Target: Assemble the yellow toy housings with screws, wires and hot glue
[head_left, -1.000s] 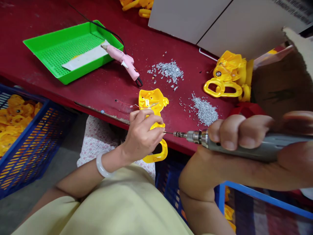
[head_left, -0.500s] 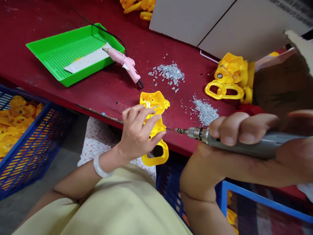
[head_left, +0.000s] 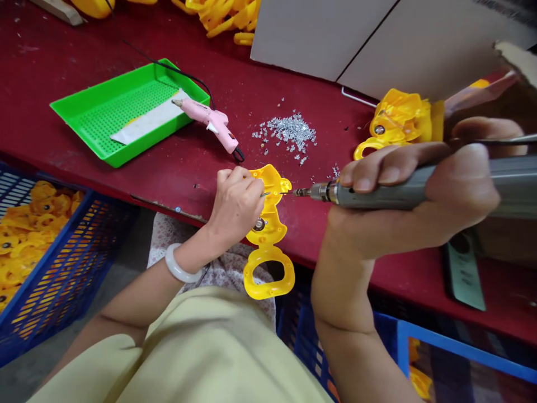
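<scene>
**Bit tip meets yellow part at the bench edge**

The left hand [head_left: 235, 204], a white bangle [head_left: 178, 264] at its wrist, has its fingers curled closed on a moulded yellow plastic part [head_left: 268, 229], gripping the upper half. The part's long axis runs twelve to six, with its glossy oval ring at six, past the edge of the crimson bench [head_left: 168, 179]. The right hand [head_left: 457, 196] wraps tightly around a grey rotary tool [head_left: 377, 196], its steel chuck and fine bit [head_left: 300, 192] pointing to nine, the tip just beside the part. The left hand is touching the part; the right stays just off it. At eleven, a pink hot glue gun [head_left: 210, 123] lies over a green plastic tray [head_left: 113, 151]; silvery granules [head_left: 289, 133] are scattered at twelve.
</scene>
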Demonstrator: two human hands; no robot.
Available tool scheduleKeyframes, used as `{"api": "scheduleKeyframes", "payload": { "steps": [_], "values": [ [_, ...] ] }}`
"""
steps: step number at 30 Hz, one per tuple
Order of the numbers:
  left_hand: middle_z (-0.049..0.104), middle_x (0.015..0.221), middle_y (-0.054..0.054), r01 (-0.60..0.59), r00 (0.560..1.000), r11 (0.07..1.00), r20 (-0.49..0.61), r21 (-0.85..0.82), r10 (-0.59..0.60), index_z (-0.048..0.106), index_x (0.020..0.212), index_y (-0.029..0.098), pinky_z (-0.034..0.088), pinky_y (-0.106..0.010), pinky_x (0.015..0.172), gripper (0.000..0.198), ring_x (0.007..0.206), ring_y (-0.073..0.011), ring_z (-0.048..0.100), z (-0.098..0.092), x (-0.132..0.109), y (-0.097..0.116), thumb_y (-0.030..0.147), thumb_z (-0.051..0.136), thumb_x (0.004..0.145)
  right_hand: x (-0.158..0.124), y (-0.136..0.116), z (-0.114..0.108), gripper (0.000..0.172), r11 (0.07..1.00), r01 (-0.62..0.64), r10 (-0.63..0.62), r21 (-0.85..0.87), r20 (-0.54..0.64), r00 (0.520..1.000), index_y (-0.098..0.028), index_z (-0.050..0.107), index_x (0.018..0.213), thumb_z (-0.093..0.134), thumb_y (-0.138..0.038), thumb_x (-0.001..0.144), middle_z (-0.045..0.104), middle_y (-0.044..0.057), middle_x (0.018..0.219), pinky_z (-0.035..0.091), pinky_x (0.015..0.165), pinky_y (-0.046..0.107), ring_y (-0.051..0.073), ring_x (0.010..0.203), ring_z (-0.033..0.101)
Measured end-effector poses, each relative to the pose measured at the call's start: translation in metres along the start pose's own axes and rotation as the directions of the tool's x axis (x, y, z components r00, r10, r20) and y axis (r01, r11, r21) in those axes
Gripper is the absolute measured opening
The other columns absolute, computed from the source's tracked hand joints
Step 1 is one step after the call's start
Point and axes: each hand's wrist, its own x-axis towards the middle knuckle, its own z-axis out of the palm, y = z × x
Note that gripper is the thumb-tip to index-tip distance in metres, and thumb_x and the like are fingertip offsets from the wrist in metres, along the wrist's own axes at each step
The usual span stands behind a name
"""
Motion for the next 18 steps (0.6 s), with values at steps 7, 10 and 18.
{"api": "scheduleKeyframes", "payload": {
  "steps": [7, 10, 18],
  "values": [
    [0.069, 0.074, 0.001, -0.053, 0.998, 0.998, -0.032, 0.014, 0.053, 0.062, 0.077, 0.019, 0.031, -0.04, 0.081, 0.012, 0.091, -0.0226, 0.057, 0.003, 0.002, -0.004, 0.022, 0.062, 0.089, 0.0, 0.017, 0.009, 0.008, 0.996, 0.073, -0.073, -0.051, -0.013, 0.997, -0.028, 0.046, 0.09, 0.045, -0.025, 0.083, 0.031, -0.01, 0.055, 0.034, 0.043, 0.021, 0.006, 0.039, 0.036],
    [0.07, 0.076, 0.002, -0.095, 0.995, 0.992, -0.022, 0.085, 0.097, 0.063, 0.079, 0.02, 0.029, -0.04, 0.082, 0.013, 0.093, -0.0215, 0.056, 0.001, 0.001, -0.004, 0.021, 0.06, 0.091, -0.002, 0.031, 0.005, 0.008, 0.987, 0.13, -0.126, -0.093, 0.048, 0.991, -0.028, 0.045, 0.095, 0.047, -0.029, 0.087, 0.032, -0.009, 0.06, 0.039, 0.048, 0.025, 0.008, 0.042, 0.04],
    [0.07, 0.075, 0.002, -0.203, 0.978, 0.966, -0.004, 0.162, 0.207, 0.062, 0.075, 0.018, 0.031, -0.039, 0.082, 0.016, 0.092, -0.0201, 0.059, -0.002, 0.002, -0.002, 0.017, 0.06, 0.091, -0.01, 0.049, 0.0, 0.034, 0.952, 0.047, -0.011, -0.303, 0.121, 0.993, -0.029, 0.04, 0.115, 0.046, -0.052, 0.091, 0.043, -0.005, 0.066, 0.045, 0.049, 0.032, 0.012, 0.046, 0.046]
  ]
}}
